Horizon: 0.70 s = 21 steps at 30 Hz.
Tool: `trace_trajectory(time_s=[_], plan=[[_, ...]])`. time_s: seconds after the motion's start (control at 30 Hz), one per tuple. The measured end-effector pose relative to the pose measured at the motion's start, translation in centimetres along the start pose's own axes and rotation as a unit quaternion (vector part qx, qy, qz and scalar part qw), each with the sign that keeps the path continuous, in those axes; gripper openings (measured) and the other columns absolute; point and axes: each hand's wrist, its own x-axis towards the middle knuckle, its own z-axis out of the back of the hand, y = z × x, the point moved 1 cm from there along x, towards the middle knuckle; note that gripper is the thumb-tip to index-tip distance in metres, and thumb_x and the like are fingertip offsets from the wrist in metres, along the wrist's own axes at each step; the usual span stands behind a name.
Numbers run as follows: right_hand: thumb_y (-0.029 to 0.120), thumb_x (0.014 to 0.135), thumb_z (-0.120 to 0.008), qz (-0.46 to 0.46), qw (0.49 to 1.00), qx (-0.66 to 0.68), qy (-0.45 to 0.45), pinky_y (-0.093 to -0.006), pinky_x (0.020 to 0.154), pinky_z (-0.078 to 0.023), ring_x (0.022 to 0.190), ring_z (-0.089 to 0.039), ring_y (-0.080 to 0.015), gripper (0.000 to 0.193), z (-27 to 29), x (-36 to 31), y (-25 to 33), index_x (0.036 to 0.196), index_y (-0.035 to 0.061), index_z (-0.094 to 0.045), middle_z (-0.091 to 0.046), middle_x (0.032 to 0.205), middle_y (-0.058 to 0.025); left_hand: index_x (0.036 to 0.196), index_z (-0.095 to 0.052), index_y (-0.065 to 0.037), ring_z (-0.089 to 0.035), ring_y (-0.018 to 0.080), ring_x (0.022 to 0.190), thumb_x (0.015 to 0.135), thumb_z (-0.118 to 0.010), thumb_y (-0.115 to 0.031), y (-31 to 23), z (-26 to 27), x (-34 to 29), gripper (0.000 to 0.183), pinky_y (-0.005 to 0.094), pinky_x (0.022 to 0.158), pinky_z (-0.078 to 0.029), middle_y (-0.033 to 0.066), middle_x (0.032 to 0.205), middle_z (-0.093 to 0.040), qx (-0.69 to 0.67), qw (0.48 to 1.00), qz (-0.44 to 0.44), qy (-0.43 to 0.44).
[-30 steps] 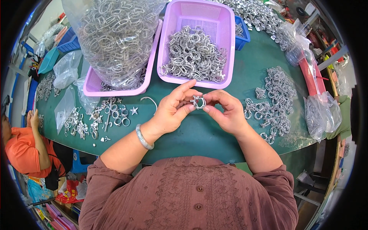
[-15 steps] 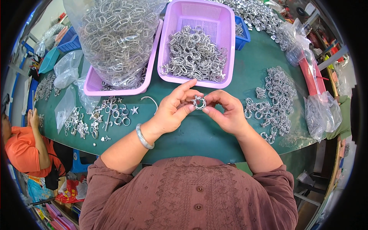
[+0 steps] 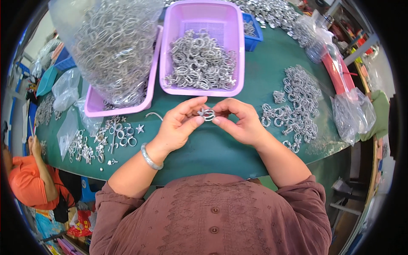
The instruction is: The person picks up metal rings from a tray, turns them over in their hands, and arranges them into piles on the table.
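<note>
Between my two hands I hold a small silver metal ring (image 3: pixel 208 114) with raised shapes on its band. My left hand (image 3: pixel 180 123) pinches its left side between thumb and fingers, and a pale bangle circles that wrist. From the right, the thumb and forefinger of my right hand (image 3: pixel 238 121) grip the other side. Just beyond my hands, a lilac basket (image 3: pixel 163 63) holds a heap of similar silver rings (image 3: pixel 199 61). A larger pile of rings (image 3: pixel 301 102) lies on the green table (image 3: pixel 263 76) to the right of my right hand.
A clear bag packed with rings (image 3: pixel 114 51) rests in a second lilac basket (image 3: pixel 121 111). Loose rings, a star piece (image 3: pixel 140 128) and a curved strip (image 3: pixel 154 114) lie to the left. A small blue bin (image 3: pixel 253 41) stands behind. At far left sits a person in orange (image 3: pixel 29 182).
The ring in my fingers has turned, its band now showing more side-on. Table and baskets appear shifted left in the view. Both hands keep their grip.
</note>
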Motion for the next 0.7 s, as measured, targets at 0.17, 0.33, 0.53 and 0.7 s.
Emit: trace_trajectory(time_s=[0.17,0.33,0.53,0.7], plan=[[0.008,0.076,-0.066,-0.064,0.995,-0.069,0.044,-0.0252,0.059,-0.046,0.066,-0.057,-0.0129,0.022,4.3,1.1,1.1,0.094,-0.0006,-0.058,-0.060,0.075,-0.0078,0.110,-0.053,-0.001,-0.059,0.0146,0.079,0.088,-0.051,-0.012,-0.9,0.0,0.6,0.025,0.0269,0.072,-0.048,0.0083,0.091,-0.062,-0.026,0.994,0.049,-0.097],[0.011,0.067,-0.068,-0.143,0.943,-0.289,0.085,-0.0366,0.067,-0.045,0.076,-0.058,-0.0280,0.031,8.6,0.4,2.1,0.096,0.0034,-0.060,-0.060,0.083,-0.0107,0.099,-0.057,-0.003,-0.055,0.0120,0.068,0.088,-0.051,-0.023,-3.8,0.3,2.8,0.023,0.0243,0.063,-0.045,0.0044,0.078,-0.059,-0.079,0.971,0.133,-0.183],[0.012,0.062,-0.070,-0.098,0.841,-0.475,0.241,-0.0382,0.080,-0.037,0.092,-0.049,-0.0257,0.042,7.6,-1.3,1.5,0.103,0.0117,-0.060,-0.056,0.091,-0.0063,0.103,-0.054,-0.002,-0.056,0.0133,0.073,0.088,-0.051,-0.025,-7.0,1.0,8.3,0.027,0.0253,0.066,-0.046,0.0066,0.083,-0.059,-0.017,0.974,0.094,-0.207],[0.005,0.060,-0.070,-0.110,0.827,-0.491,0.252,-0.0353,0.082,-0.036,0.092,-0.046,-0.0237,0.040,6.8,-1.5,1.4,0.099,0.0092,-0.060,-0.054,0.091,-0.0039,0.119,-0.042,0.002,-0.056,0.0226,0.092,0.091,-0.046,-0.019,-7.7,0.4,10.1,0.036,0.0311,0.082,-0.046,0.0180,0.104,-0.055,-0.013,0.987,0.010,-0.163]])
